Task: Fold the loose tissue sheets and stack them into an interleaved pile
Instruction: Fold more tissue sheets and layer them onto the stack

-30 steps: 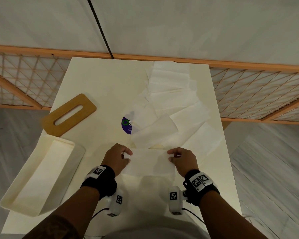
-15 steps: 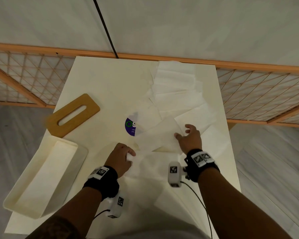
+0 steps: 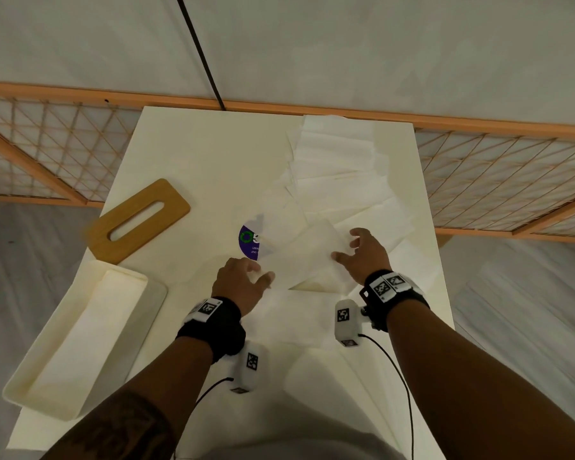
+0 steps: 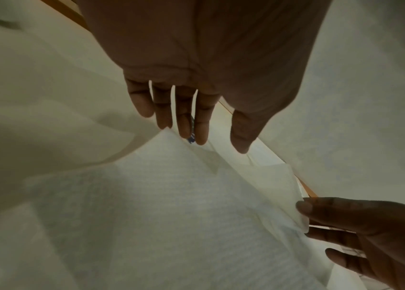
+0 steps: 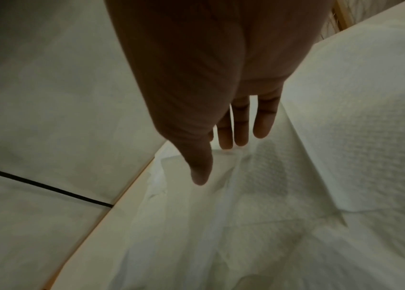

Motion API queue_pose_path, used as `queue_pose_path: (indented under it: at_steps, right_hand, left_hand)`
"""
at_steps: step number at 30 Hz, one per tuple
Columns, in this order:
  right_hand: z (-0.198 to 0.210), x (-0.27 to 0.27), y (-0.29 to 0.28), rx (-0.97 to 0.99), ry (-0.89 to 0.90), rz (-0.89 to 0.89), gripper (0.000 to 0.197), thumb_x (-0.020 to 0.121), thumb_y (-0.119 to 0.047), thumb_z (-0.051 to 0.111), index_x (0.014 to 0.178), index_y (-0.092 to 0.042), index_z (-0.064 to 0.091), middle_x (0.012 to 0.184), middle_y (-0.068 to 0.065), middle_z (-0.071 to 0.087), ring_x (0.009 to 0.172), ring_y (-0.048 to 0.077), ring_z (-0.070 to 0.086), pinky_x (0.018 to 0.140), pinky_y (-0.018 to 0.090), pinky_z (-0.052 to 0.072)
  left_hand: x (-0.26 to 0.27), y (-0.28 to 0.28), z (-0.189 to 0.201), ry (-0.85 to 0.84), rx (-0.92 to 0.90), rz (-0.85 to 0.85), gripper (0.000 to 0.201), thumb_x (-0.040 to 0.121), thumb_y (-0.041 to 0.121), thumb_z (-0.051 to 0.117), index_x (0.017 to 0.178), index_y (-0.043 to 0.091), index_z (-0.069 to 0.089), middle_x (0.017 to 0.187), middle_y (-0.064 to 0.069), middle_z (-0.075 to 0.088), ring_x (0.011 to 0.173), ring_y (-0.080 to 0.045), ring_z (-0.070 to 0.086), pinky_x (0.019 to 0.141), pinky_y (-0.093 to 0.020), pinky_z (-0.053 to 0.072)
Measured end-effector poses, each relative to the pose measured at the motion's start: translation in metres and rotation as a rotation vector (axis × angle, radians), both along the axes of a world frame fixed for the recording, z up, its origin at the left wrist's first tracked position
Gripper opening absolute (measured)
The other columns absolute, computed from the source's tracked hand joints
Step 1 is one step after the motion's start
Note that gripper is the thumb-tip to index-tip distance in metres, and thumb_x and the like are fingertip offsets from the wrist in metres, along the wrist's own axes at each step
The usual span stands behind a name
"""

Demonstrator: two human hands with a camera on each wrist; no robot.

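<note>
Several loose white tissue sheets [image 3: 339, 167] lie overlapping along the right half of the cream table [image 3: 206, 154]. The nearest loose sheet [image 3: 302, 257] lies slanted between my hands. My left hand [image 3: 259, 272] hovers at its left corner, fingers straight, seen from below in the left wrist view [image 4: 212, 141]. My right hand [image 3: 346, 245] is at its right edge, fingers spread, thumb touching the sheet [image 4: 171, 196]; the right wrist view shows this hand [image 5: 218, 162] holding nothing. A folded sheet [image 3: 296, 317] lies flat near me.
A cream box [image 3: 80, 343] stands at the table's near left corner. Beyond it lies a wooden lid with a slot [image 3: 140, 220]. A purple round label [image 3: 248, 242] shows under the sheets. A wooden lattice fence [image 3: 498, 180] runs behind the table.
Both hands left the folded sheet near me. The right hand reached forward to the slanted loose sheet first, then the left hand moved up to its left corner.
</note>
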State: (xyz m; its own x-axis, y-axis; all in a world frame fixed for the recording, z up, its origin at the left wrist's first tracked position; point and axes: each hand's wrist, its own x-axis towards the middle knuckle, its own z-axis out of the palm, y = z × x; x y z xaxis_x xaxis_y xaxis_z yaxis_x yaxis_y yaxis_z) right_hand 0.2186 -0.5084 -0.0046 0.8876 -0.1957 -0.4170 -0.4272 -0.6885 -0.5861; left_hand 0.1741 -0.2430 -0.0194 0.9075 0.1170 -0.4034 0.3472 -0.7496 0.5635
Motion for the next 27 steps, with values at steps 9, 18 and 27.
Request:
queue_pose_path:
  at_steps: [9,18,27]
  right_hand:
    - [0.006,-0.001,0.010,0.086,-0.101,-0.065,0.011,0.092,-0.027,0.067,0.095,-0.017,0.068,0.093,-0.002,0.069,0.090,0.019,0.063,0.084,0.031,0.049]
    - [0.064,0.006,0.013,0.561,-0.205,-0.260,0.013,0.096,-0.021,0.056,0.104,-0.014,0.064,0.086,0.004,0.078,0.084,0.015,0.075,0.072,0.028,0.046]
    - [0.083,0.005,0.021,0.768,-0.136,-0.221,0.015,0.096,-0.024,0.063,0.081,-0.024,0.064,0.089,-0.001,0.067,0.086,0.017,0.066,0.083,0.036,0.052]
  left_hand:
    - [0.026,-0.011,0.000,0.198,-0.007,0.022,0.031,0.088,0.040,0.069,0.097,0.011,0.077,0.104,-0.009,0.074,0.104,-0.032,0.066,0.093,-0.041,0.053]
    - [0.038,0.008,0.035,0.036,-0.665,0.427,0.068,0.074,0.072,0.061,0.119,0.022,0.060,0.119,0.000,0.066,0.114,-0.019,0.059,0.094,-0.037,0.046]
    - [0.042,0.005,0.076,-0.140,-0.817,0.164,0.038,0.086,0.046,0.074,0.114,0.021,0.070,0.112,0.002,0.075,0.105,-0.013,0.070,0.091,-0.032,0.054]
